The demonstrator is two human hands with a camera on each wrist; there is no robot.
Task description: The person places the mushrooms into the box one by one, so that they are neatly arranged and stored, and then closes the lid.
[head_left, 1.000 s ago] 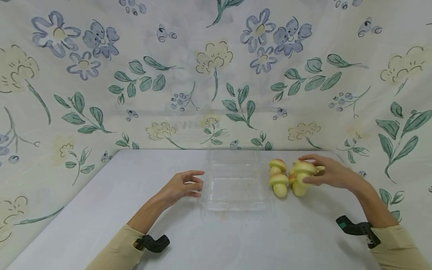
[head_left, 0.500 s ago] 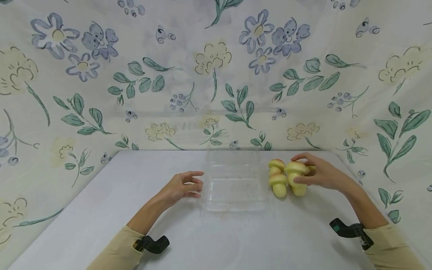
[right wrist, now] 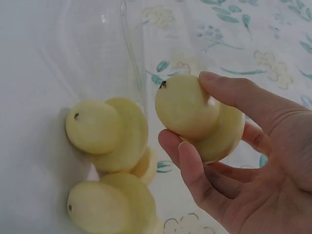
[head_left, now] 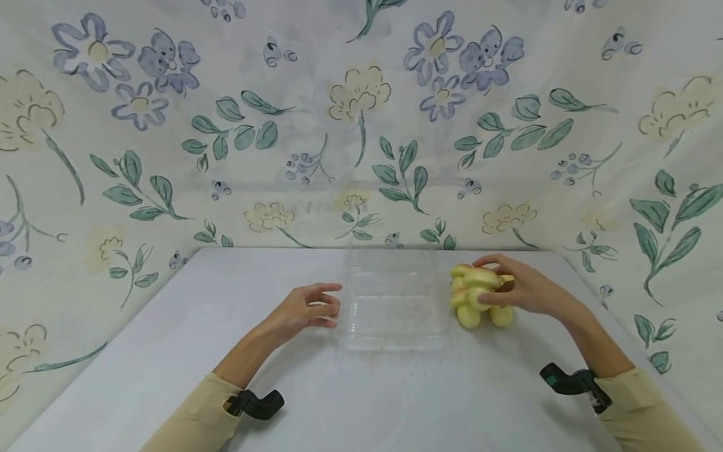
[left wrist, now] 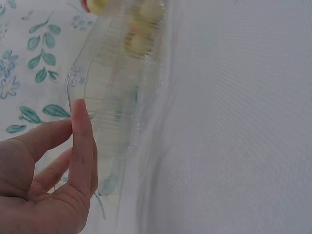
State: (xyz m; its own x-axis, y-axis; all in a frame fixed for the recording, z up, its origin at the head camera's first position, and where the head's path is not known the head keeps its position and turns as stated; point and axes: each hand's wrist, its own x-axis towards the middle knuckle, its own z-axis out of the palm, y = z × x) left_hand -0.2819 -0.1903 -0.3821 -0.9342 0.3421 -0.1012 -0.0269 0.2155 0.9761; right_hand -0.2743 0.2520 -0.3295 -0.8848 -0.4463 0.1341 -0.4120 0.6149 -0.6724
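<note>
My right hand (head_left: 525,285) holds a pale yellow toy mushroom (head_left: 480,276) between thumb and fingers, above several similar ones on the table. In the right wrist view its round stem end (right wrist: 180,105), with a small dark mark, faces the camera. Two resting mushrooms (right wrist: 95,126) show below and to the left there; the held one partly hides the group in the head view. At the left side of a clear plastic container (head_left: 395,317) is my left hand (head_left: 307,307), fingers loosely extended. The left wrist view shows those fingertips (left wrist: 80,112) right at the container's rim.
The white table (head_left: 373,408) carries the container in the middle, with the mushrooms close against its right side. Behind the table hangs a flower-patterned cloth (head_left: 361,176). Dark camera mounts (head_left: 257,407) sit on both wrists.
My right hand has moved left with the held mushroom, from the right of the group to over it. The left hand and the container have stayed in place.
</note>
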